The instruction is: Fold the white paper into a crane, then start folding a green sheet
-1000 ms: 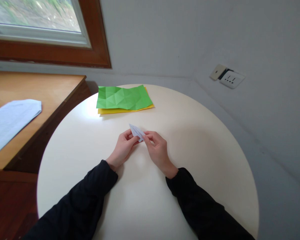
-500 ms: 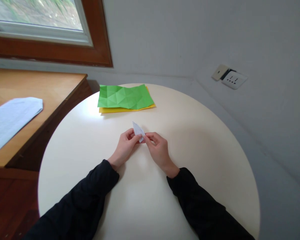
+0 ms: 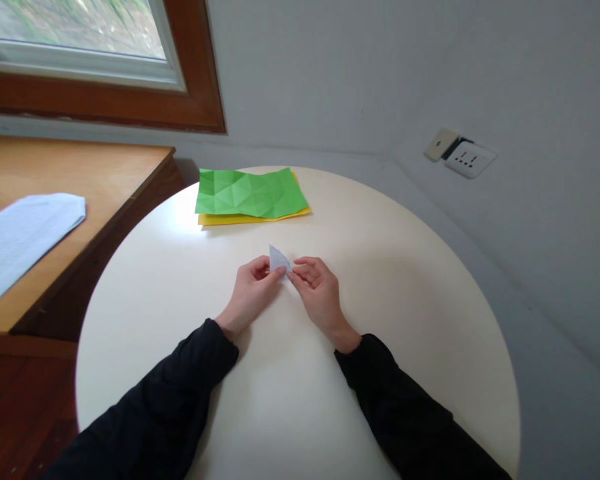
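A small piece of folded white paper (image 3: 279, 259) points upward between my hands, above the middle of the round table. My left hand (image 3: 253, 288) pinches it from the left, with the thumb across its lower front. My right hand (image 3: 320, 293) has its thumb and index finger at the paper's lower right corner, its other fingers loosely curled and a little apart. The fingertips partly cover the paper's lower edge. Beyond the hands, a creased green sheet of paper (image 3: 250, 193) lies on top of a yellow sheet (image 3: 225, 221).
The white round table (image 3: 410, 280) spans the middle. To the left stands a wooden desk (image 3: 105, 163) bearing a pale blue-white folded item (image 3: 35, 233). A window (image 3: 80, 33) and a wall socket (image 3: 469, 159) are on the walls behind.
The folded paper has shifted slightly right and turned a little. My right hand's fingers have lifted and loosened, while its thumb stays at the paper's corner. My left hand has barely moved.
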Demonstrator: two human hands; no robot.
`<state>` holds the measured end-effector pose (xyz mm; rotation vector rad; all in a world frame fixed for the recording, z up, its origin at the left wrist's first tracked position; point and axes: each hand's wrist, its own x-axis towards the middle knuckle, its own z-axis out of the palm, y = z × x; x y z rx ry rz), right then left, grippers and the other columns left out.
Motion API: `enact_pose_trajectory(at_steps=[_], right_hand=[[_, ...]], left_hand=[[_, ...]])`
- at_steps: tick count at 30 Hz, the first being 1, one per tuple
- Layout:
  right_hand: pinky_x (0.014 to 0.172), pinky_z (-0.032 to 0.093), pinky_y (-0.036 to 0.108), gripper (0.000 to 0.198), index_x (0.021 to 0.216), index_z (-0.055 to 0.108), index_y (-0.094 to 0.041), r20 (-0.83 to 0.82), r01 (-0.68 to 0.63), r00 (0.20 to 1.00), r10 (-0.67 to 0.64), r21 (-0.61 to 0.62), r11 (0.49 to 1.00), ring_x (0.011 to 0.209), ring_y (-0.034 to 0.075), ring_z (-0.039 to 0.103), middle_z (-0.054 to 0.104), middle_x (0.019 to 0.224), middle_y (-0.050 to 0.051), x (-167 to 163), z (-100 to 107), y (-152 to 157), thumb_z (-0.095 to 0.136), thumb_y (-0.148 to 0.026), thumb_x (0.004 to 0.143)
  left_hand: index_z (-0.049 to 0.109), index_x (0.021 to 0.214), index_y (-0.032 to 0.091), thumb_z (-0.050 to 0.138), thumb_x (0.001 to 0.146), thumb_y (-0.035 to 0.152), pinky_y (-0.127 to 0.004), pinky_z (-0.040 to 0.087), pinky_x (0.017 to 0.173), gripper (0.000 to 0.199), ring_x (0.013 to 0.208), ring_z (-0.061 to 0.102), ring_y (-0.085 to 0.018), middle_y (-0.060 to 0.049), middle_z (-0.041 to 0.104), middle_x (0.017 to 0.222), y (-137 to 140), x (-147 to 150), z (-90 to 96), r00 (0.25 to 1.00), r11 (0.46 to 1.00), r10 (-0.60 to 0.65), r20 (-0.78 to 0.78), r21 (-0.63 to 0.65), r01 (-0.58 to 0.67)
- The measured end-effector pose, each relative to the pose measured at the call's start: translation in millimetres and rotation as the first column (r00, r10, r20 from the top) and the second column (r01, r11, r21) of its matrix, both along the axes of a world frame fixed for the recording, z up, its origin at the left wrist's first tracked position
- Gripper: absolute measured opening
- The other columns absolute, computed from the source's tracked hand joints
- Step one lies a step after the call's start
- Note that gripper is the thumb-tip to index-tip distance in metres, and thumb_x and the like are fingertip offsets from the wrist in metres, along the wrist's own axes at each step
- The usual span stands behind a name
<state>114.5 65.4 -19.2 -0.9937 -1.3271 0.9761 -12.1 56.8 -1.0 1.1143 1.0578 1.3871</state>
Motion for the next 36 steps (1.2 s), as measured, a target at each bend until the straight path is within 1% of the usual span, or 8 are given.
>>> enact_pose_trajectory(at_steps=[7, 12, 16, 20, 23, 27, 31, 36], right_hand=[[0.066, 0.055, 0.028, 0.023, 0.087, 0.055, -0.021, 0.033, -0.033, 0.999, 0.033, -0.008, 0.999, 0.067, 0.015, 0.067, 0.067, 0.070, -0.001, 1.0, 1.7, -1.9, 0.068, -0.029, 0.070], [0.066, 0.054, 0.028, 0.015, 0.087, 0.056, -0.021, 0.025, -0.027, 0.999, 0.026, 0.039, 0.999, 0.069, 0.014, 0.065, 0.065, 0.073, 0.001, 3.1, 3.8, -2.2, 0.061, -0.030, 0.076], [0.064, 0.053, 0.028, 0.013, 0.085, 0.059, -0.021, 0.017, 0.028, 0.999, -0.029, 0.044, 0.999, 0.071, 0.015, 0.064, 0.064, 0.075, 0.002, 5.3, 3.5, -0.3, 0.059, -0.030, 0.077], [0.065, 0.053, 0.029, 0.014, 0.087, 0.060, -0.020, 0.022, 0.034, 0.999, -0.035, 0.059, 0.998, 0.074, 0.016, 0.062, 0.064, 0.079, 0.003, 8.2, 5.0, 1.5, 0.058, -0.029, 0.077], [0.066, 0.053, 0.029, 0.020, 0.094, 0.062, -0.021, 0.048, -0.021, 0.999, 0.017, 0.078, 0.997, 0.081, 0.017, 0.062, 0.064, 0.084, 0.004, 11.4, 9.2, 3.7, 0.057, -0.026, 0.076], [0.069, 0.053, 0.029, 0.026, 0.099, 0.064, -0.023, 0.094, -0.127, 0.988, 0.119, 0.082, 0.988, 0.093, 0.018, 0.060, 0.063, 0.103, 0.005, 17.1, 17.0, 7.8, 0.059, -0.023, 0.074], [0.069, 0.052, 0.027, 0.017, 0.090, 0.067, -0.022, 0.139, -0.228, 0.966, 0.216, 0.078, 0.970, 0.090, 0.016, 0.060, 0.062, 0.097, 0.004, 21.8, 21.9, 11.3, 0.062, -0.024, 0.074], [0.065, 0.049, 0.026, 0.016, 0.088, 0.068, -0.022, 0.179, -0.233, 0.960, 0.216, 0.080, 0.969, 0.085, 0.015, 0.058, 0.062, 0.095, 0.004, 24.3, 23.0, 14.3, 0.065, -0.025, 0.073]], left_hand=[[0.065, 0.070, 0.012, 0.074, 0.064, 0.036, -0.024, 0.039, 0.061, 0.026, 0.061, 0.053, -0.013, -0.002, 0.063, 0.066, 0.7, -0.6, -2.1, 0.998, 0.999, -0.031, 0.049, -0.041, 0.033], [0.066, 0.072, 0.012, 0.075, 0.064, 0.034, -0.023, 0.040, 0.059, 0.025, 0.060, 0.054, -0.012, -0.002, 0.064, 0.067, 1.6, -1.7, -2.0, 0.991, 0.993, -0.072, 0.114, -0.080, 0.082], [0.065, 0.079, 0.013, 0.074, 0.067, 0.031, -0.024, 0.046, 0.065, 0.024, 0.064, 0.059, -0.012, -0.002, 0.065, 0.072, 3.2, -4.5, -1.1, 0.952, 0.978, -0.161, 0.262, -0.088, 0.189], [0.065, 0.089, 0.014, 0.073, 0.069, 0.031, -0.023, 0.048, 0.057, 0.027, 0.061, 0.057, -0.011, -0.003, 0.063, 0.073, 4.0, -7.3, 1.1, 0.905, 0.949, -0.241, 0.351, -0.113, 0.296], [0.066, 0.088, 0.013, 0.073, 0.069, 0.031, -0.021, 0.046, 0.052, 0.027, 0.060, 0.056, -0.011, -0.004, 0.061, 0.073, 3.3, -8.4, 4.1, 0.876, 0.914, -0.299, 0.380, -0.151, 0.377], [0.067, 0.083, 0.013, 0.074, 0.067, 0.030, -0.021, 0.043, 0.048, 0.025, 0.054, 0.052, -0.009, -0.005, 0.061, 0.070, 2.5, -9.5, 6.9, 0.845, 0.859, -0.364, 0.392, -0.209, 0.467], [0.068, 0.084, 0.013, 0.072, 0.069, 0.029, -0.019, 0.039, 0.045, 0.023, 0.052, 0.049, -0.008, -0.005, 0.061, 0.068, 2.9, -11.1, 6.9, 0.830, 0.833, -0.377, 0.412, -0.241, 0.498], [0.065, 0.080, 0.010, 0.068, 0.072, 0.023, -0.017, 0.033, 0.043, 0.015, 0.051, 0.044, -0.006, -0.002, 0.054, 0.062, 3.8, -11.9, 7.2, 0.804, 0.813, -0.407, 0.434, -0.229, 0.535]])
